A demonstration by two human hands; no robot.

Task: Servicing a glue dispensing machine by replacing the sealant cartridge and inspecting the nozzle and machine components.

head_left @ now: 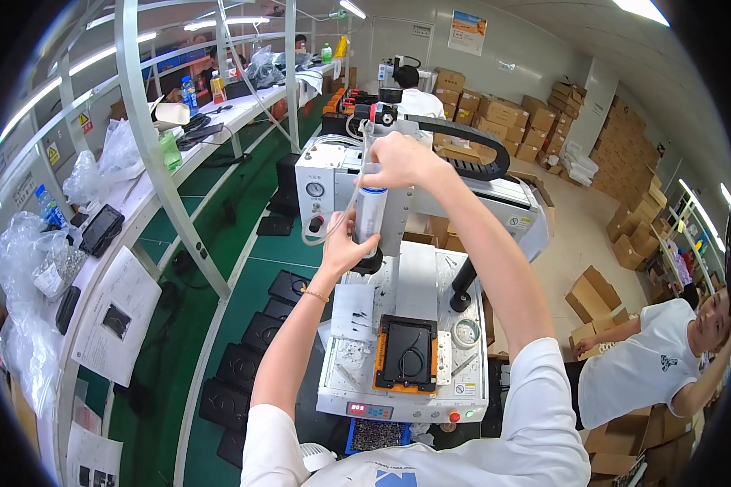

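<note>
Nearly upright, the long cylinder (371,214) stands clasped by left hand (346,246) below, right hand (400,161) above.

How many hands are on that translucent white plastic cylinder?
2: the left hand is around the lower part of the translucent white plastic cylinder; the right hand is at its top, by the blue ring. Parts of both are hidden.

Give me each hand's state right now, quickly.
Left hand: closed around the clear cylinder, low on its body.
Right hand: closed at the cylinder's top end.
</note>
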